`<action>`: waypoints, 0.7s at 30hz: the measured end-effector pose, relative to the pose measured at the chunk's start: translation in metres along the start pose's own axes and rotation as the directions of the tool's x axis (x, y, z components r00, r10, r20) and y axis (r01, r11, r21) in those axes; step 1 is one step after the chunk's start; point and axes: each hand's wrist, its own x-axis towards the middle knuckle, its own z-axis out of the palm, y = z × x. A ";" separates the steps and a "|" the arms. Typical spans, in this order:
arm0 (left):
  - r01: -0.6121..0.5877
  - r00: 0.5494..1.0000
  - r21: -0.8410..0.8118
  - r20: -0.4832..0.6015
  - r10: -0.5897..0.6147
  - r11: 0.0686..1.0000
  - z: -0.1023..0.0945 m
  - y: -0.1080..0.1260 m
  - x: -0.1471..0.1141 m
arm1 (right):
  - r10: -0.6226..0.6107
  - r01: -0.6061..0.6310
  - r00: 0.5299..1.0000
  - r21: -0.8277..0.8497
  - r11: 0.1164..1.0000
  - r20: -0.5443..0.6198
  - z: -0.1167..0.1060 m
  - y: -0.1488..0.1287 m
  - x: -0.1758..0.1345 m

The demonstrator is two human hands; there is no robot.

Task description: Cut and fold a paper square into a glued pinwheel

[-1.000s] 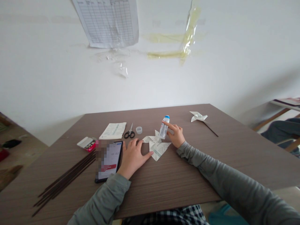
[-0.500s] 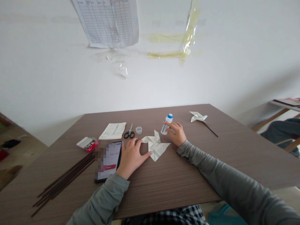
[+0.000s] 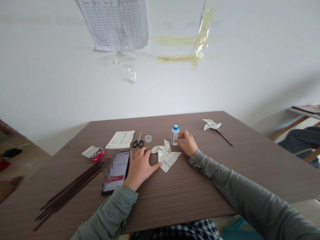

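A folded paper pinwheel [image 3: 167, 158] with printed text lies flat on the table in front of me. My left hand [image 3: 141, 166] rests at its left side with fingers spread, the thumb tip touching the paper's edge. Just beyond the pinwheel's right side, a small white glue bottle [image 3: 174, 136] with a blue top stands upright on the table. The curled fingers and thumb of my right hand [image 3: 188, 143] are at the bottle's right side, gripping it low down. A small clear cap [image 3: 148, 139] sits behind the pinwheel.
Scissors [image 3: 138, 141], a stack of printed paper [image 3: 121, 139], an opened small box [image 3: 93, 154], dark thin sticks [image 3: 71, 190] and a phone [image 3: 117, 176] lie to the left. A finished pinwheel on a stick [image 3: 212, 125] lies at the far right. A wall borders the table's back.
The glue bottle has gone from tilted to upright, a little to the left. My right hand's fingers have curled in at its side. My left hand and the pinwheel have hardly moved.
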 end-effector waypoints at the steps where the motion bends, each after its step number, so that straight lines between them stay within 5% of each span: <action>1: -0.003 1.000 -0.003 -0.008 0.003 1.000 0.001 -0.001 0.000 | 0.027 -0.027 1.000 0.044 0.999 0.000 0.000 0.000 0.000; 11: 0.012 1.000 0.013 -0.003 -0.012 1.000 -0.001 -0.001 0.000 | 0.132 -0.134 0.991 0.181 0.974 0.018 -0.004 -0.007 0.017; 21: 0.020 1.000 0.014 0.012 -0.020 1.000 -0.009 0.000 0.000 | 0.194 -0.213 0.977 0.394 0.894 0.089 0.017 -0.027 0.062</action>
